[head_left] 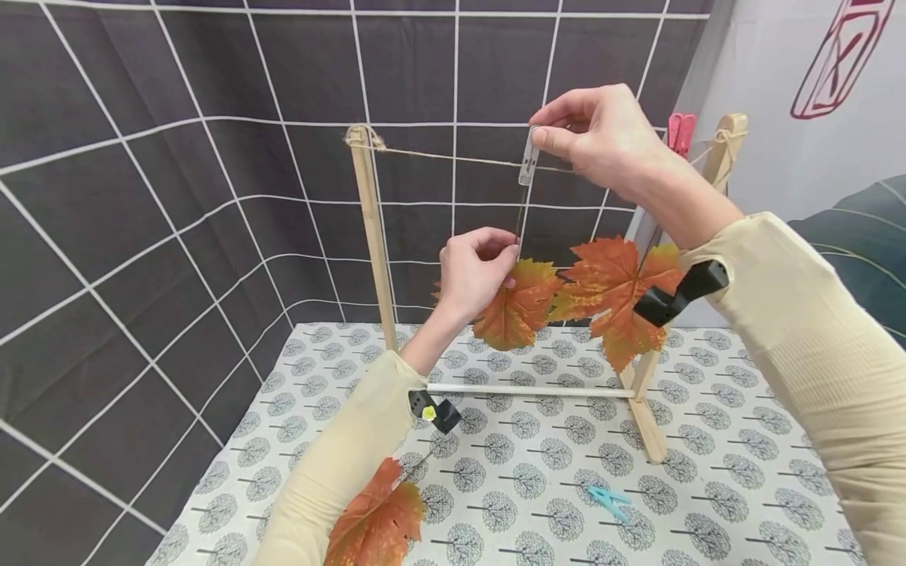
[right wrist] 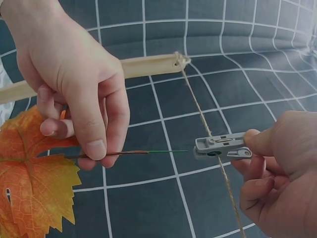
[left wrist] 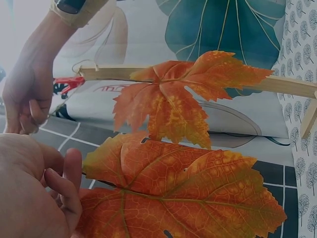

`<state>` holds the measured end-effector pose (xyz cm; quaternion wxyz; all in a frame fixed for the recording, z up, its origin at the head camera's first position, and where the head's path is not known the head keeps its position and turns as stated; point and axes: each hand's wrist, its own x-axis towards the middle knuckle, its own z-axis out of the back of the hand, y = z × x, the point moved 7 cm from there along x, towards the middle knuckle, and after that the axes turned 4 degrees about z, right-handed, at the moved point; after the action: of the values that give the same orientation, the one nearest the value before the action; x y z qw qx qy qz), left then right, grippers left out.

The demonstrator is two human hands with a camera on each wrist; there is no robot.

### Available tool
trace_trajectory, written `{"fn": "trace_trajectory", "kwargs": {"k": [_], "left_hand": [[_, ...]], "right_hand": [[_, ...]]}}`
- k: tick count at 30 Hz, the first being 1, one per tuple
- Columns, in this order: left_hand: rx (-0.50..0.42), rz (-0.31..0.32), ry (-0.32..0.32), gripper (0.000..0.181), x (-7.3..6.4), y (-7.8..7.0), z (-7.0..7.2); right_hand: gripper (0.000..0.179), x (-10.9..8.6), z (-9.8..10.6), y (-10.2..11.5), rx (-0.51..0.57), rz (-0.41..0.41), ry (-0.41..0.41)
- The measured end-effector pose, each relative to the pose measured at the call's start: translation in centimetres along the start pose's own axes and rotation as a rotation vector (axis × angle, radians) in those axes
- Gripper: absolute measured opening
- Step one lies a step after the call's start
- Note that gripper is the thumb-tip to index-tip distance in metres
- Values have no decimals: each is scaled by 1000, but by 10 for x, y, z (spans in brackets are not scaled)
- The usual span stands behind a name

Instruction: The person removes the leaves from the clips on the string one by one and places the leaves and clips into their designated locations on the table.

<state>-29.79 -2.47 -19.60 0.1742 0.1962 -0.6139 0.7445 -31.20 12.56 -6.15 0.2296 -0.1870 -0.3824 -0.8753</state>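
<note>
With finger and thumb, my right hand (head_left: 602, 141) pinches the handle end of a grey clothespin (right wrist: 223, 144), which sits across a twine line (head_left: 453, 159). My left hand (head_left: 470, 275), lower down, pinches the stem (right wrist: 121, 153) of an orange-yellow artificial maple leaf (head_left: 520, 314). In the right wrist view the stem's thin green tip points at the clothespin's mouth, just short of it. Another maple leaf (head_left: 623, 291) hangs to the right, near the line's far-right end, its stem partly behind my right forearm.
Two wooden posts, left (head_left: 375, 236) and right (head_left: 725, 153), hold the twine; a white bar (head_left: 524, 390) joins them low down. A red clothespin (head_left: 680, 134) is by the right post. On the tree-patterned cloth (head_left: 538, 464) lie a blue clothespin (head_left: 607, 501) and a maple leaf (head_left: 378, 519).
</note>
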Motion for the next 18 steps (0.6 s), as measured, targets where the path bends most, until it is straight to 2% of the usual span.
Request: {"fn": "trace_trajectory", "kwargs": {"k": [18], "left_hand": [[0,8,4,13,-1,1,0]], "right_hand": [[29,1,9,3,31,-6,-90]]}}
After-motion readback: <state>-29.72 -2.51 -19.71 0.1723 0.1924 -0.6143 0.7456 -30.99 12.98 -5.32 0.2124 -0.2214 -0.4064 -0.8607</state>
